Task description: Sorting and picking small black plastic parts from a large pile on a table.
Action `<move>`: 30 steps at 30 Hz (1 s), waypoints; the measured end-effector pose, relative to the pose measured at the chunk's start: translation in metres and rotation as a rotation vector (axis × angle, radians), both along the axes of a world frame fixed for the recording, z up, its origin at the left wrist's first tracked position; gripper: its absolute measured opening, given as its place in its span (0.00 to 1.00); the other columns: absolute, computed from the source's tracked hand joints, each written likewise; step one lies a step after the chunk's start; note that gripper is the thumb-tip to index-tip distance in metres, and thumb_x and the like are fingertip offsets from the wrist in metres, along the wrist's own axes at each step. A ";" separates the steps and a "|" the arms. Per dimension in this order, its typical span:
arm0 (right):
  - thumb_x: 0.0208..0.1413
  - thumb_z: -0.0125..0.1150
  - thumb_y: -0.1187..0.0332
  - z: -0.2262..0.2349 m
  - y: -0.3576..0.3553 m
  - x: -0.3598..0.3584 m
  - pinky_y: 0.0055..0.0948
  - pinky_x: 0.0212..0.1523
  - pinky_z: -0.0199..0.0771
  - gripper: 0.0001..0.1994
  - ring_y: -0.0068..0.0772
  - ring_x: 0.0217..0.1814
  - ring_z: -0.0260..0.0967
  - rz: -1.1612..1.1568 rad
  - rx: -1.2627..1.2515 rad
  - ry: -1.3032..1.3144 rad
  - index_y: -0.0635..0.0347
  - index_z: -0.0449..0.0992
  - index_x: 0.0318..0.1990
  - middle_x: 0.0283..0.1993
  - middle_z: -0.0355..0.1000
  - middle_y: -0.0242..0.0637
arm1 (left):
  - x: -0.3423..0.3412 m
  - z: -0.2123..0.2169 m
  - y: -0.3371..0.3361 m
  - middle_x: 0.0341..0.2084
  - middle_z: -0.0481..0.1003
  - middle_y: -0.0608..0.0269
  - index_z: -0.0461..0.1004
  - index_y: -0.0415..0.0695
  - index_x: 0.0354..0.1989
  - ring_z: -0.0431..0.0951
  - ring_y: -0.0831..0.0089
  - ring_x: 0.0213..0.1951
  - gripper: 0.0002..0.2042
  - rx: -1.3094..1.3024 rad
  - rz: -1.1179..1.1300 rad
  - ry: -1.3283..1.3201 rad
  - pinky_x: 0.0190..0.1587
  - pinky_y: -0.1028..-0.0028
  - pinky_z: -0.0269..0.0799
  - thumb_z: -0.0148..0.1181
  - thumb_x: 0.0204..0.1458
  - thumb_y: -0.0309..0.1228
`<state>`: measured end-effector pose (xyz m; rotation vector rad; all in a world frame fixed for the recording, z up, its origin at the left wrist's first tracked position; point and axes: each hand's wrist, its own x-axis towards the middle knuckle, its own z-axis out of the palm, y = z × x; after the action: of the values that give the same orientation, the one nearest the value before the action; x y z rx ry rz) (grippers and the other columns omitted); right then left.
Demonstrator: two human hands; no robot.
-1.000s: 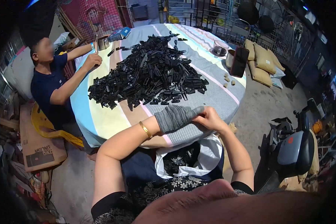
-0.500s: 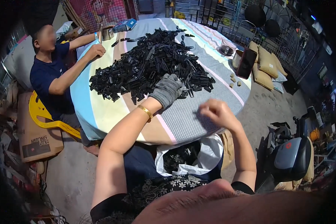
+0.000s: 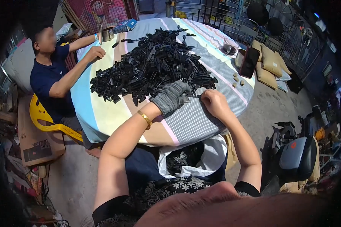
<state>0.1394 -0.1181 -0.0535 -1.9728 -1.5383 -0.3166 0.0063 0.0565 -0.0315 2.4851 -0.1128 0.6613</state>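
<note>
A big heap of small black plastic parts [image 3: 151, 66] covers the middle of a round table [image 3: 102, 113] with a striped cloth. My left hand [image 3: 172, 97], in a grey glove, rests curled at the heap's near edge. My bare right hand [image 3: 215, 103] is close beside it, fingers closed. A thin black part [image 3: 197, 96] spans the gap between the two hands, and both seem to pinch it. A white bag [image 3: 210, 159] with black parts inside lies open in my lap below the table edge.
A co-worker in a dark blue shirt [image 3: 49, 75] sits on a yellow chair [image 3: 45, 121] at the left, hands on the table. A dark phone [image 3: 249, 62], a cup and a glass bowl [image 3: 230, 46] stand at the table's right. A cardboard box [image 3: 36, 140] and a scooter [image 3: 297, 155] flank me.
My gloved left hand reached from the table's near edge up to the heap, then drew back to its near edge. My right hand followed up to meet it.
</note>
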 end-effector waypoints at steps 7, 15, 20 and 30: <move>0.37 0.62 0.78 0.000 -0.013 -0.023 0.38 0.35 0.70 0.09 0.46 0.33 0.69 0.045 0.104 0.160 0.62 0.75 0.31 0.29 0.73 0.44 | -0.005 0.003 -0.010 0.30 0.72 0.54 0.72 0.43 0.35 0.72 0.58 0.36 0.11 0.144 -0.020 0.125 0.41 0.64 0.68 0.58 0.43 0.33; 0.38 0.61 0.77 0.002 -0.017 -0.027 0.38 0.36 0.69 0.09 0.45 0.32 0.68 0.075 0.072 0.089 0.62 0.75 0.32 0.29 0.73 0.41 | -0.008 0.006 -0.012 0.32 0.72 0.54 0.73 0.44 0.37 0.72 0.57 0.38 0.12 0.157 -0.050 0.236 0.43 0.64 0.67 0.57 0.45 0.36; 0.39 0.61 0.77 0.004 -0.018 -0.026 0.38 0.37 0.69 0.09 0.44 0.33 0.68 0.084 0.059 0.101 0.62 0.75 0.32 0.30 0.74 0.41 | -0.007 0.003 -0.014 0.32 0.72 0.55 0.73 0.44 0.37 0.72 0.57 0.38 0.12 0.184 -0.062 0.245 0.43 0.64 0.67 0.57 0.45 0.35; 0.40 0.62 0.75 0.004 -0.016 -0.029 0.38 0.37 0.69 0.09 0.45 0.34 0.68 0.064 0.074 0.129 0.63 0.75 0.32 0.28 0.72 0.42 | -0.010 0.018 -0.026 0.27 0.69 0.56 0.71 0.45 0.33 0.71 0.57 0.35 0.10 0.414 -0.020 0.324 0.38 0.61 0.67 0.54 0.47 0.36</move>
<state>0.1102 -0.1337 -0.0496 -1.8467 -1.4828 -0.2124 -0.0034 0.0301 -0.0135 2.9480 -0.1654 0.2330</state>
